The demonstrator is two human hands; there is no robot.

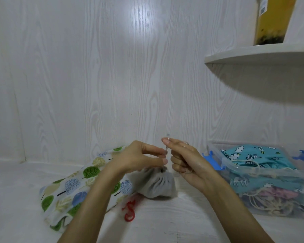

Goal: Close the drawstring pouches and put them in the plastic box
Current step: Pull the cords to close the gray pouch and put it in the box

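Note:
A small grey drawstring pouch lies on the white surface in the middle, its mouth gathered tight. My left hand pinches the pale cord just above the pouch's mouth. My right hand grips the same cord higher up, fingers curled round it, thumb and forefinger pinching it near the top. A white pouch with a tree print and a red cord lies to the left, partly under my left forearm. The clear plastic box on the right holds a teal patterned pouch and others beneath it.
A curved white shelf juts out at upper right above the box, with a yellow container on it. The white wood-grain wall stands close behind the pouches. The box's blue latches are flipped open.

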